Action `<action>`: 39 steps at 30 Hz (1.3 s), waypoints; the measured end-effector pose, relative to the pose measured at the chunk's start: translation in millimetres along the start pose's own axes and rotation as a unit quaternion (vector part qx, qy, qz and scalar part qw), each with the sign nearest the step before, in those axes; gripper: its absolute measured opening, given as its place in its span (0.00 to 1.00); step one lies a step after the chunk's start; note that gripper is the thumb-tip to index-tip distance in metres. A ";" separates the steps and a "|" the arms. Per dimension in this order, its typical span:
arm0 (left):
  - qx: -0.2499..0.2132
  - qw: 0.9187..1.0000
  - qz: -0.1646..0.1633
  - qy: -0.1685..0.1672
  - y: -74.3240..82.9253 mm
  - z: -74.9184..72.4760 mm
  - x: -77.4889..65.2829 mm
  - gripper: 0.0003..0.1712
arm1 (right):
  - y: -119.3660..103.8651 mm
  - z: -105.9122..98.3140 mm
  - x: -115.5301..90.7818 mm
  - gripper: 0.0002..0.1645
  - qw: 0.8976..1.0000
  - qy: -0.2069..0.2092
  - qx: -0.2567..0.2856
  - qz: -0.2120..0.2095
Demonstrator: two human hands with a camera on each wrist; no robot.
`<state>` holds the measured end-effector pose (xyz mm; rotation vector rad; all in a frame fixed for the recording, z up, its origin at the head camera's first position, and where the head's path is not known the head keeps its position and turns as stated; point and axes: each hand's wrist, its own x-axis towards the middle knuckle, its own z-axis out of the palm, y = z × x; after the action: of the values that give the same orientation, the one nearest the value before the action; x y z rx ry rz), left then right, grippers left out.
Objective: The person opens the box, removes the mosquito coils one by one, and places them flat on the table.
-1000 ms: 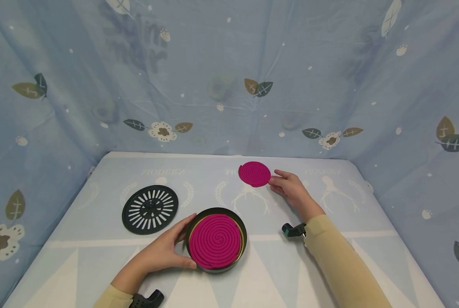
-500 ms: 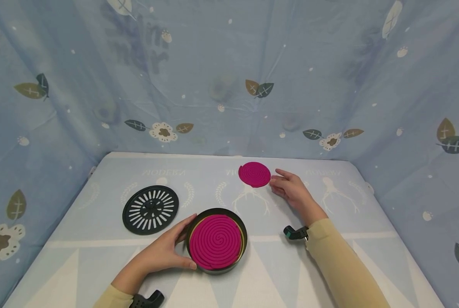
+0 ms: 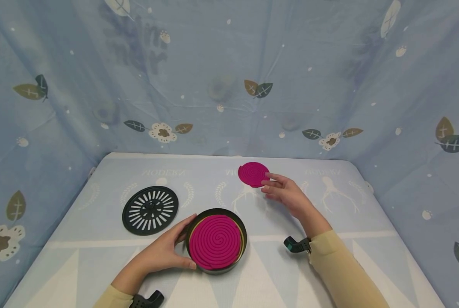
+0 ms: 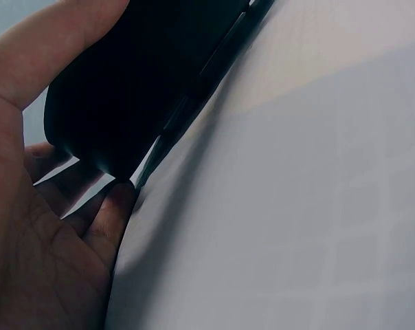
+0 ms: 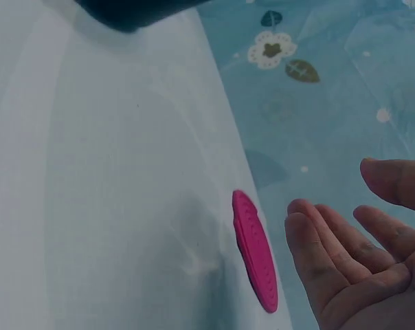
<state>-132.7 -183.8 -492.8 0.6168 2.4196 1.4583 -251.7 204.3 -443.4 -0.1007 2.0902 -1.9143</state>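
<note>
A round dark tin (image 3: 216, 211) stands on the table with a magenta spiral mosquito coil (image 3: 215, 241) lying in it. My left hand (image 3: 164, 254) grips the tin's left side, thumb at the front and fingers behind. The left wrist view shows the tin's dark wall (image 4: 139, 82) between thumb and fingers. Farther back lies a second magenta mosquito coil (image 3: 251, 174). My right hand (image 3: 289, 196) holds nothing; its loosely extended fingers overlap that coil's right edge in the head view. In the right wrist view, the fingers (image 5: 310, 247) appear apart from the coil.
A black slotted round lid (image 3: 150, 209) lies to the left of the tin. The patterned table cover (image 3: 268, 261) runs back to a blue curtain (image 3: 214, 77) that encloses the back and both sides. Each wrist wears a black camera mount (image 3: 296, 244).
My right hand, earlier just right of the far coil, has shifted slightly left and nearer, its fingers now overlapping the coil's edge. My left hand and the tin stay put.
</note>
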 end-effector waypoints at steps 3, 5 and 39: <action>0.002 1.000 0.002 0.000 -0.5 0.4 0.1 0.73 | -1.9 6.0 -5.6 0.37 1.000 -0.017 -0.004 -0.010; 0.003 1.000 0.003 0.000 -0.8 0.6 0.2 0.73 | -3.9 10.2 -9.4 0.36 0.999 -0.027 -0.008 -0.016; -0.005 1.000 0.003 0.000 -1.7 -0.5 -0.5 0.73 | -6.9 68.9 -44.0 0.35 0.986 -0.161 -0.004 -0.049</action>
<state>-132.9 -185.1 -494.0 0.6224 2.4115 1.4702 -192.3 148.5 -433.3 -0.4896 1.9051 -1.8021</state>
